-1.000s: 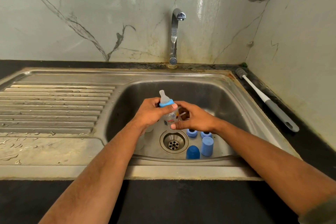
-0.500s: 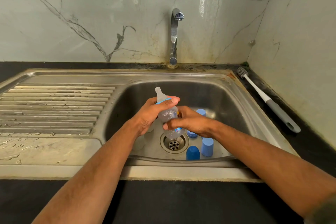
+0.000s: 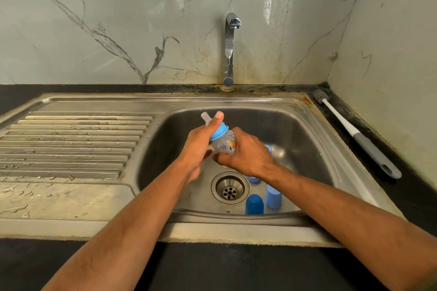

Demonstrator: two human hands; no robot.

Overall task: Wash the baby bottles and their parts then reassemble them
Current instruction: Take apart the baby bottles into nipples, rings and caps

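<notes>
Over the sink (image 3: 314, 125), behind two caps (image 3: 254, 204), the left hand (image 3: 201, 144) grips the collar (image 3: 219, 132) and the right hand (image 3: 246, 153) wraps the tilted bottle (image 3: 223, 145), which could slip if wet, while fingers hide the thread and further parts.

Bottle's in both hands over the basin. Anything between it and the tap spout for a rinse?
Nothing visible. The bottle, held by the left hand and right hand, sits below and in front of the tap spout, with open space between. The blue caps stand lower, by the drain.
</notes>
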